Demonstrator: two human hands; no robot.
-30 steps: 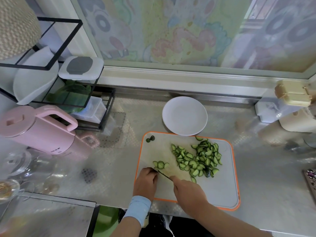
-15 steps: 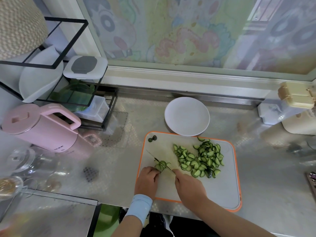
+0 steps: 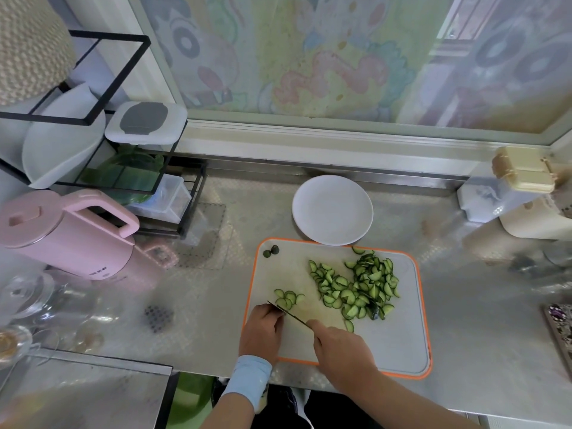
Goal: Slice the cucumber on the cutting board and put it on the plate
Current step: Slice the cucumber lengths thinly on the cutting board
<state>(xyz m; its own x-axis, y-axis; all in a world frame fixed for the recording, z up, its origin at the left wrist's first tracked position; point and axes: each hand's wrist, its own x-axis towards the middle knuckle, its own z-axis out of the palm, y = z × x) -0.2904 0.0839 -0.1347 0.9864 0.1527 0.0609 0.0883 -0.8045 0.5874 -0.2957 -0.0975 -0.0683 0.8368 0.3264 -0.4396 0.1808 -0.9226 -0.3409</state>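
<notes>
A grey cutting board with an orange rim [image 3: 402, 342] lies on the steel counter. A big heap of cucumber slices [image 3: 356, 286] covers its middle and right. A few fresh slices [image 3: 289, 297] lie near its left edge, just beyond the knife blade [image 3: 291, 314]. My right hand [image 3: 340, 348] grips the knife handle. My left hand [image 3: 263, 332], fingers curled down on the board beside the blade, covers whatever cucumber is under it. Two dark cucumber ends [image 3: 271, 251] sit at the board's far left corner. The white plate [image 3: 332, 210] stands bare just behind the board.
A pink kettle [image 3: 62, 236] and glassware [image 3: 28, 292] stand at the left, with a black wire rack [image 3: 102, 150] behind them. Cream and white containers [image 3: 523, 193] occupy the right back corner. A patterned item [image 3: 560, 329] lies at the right edge.
The knife came down from its raised, forward position and now lies close to my left hand's fingertips. The small group of fresh slices sits just past the blade.
</notes>
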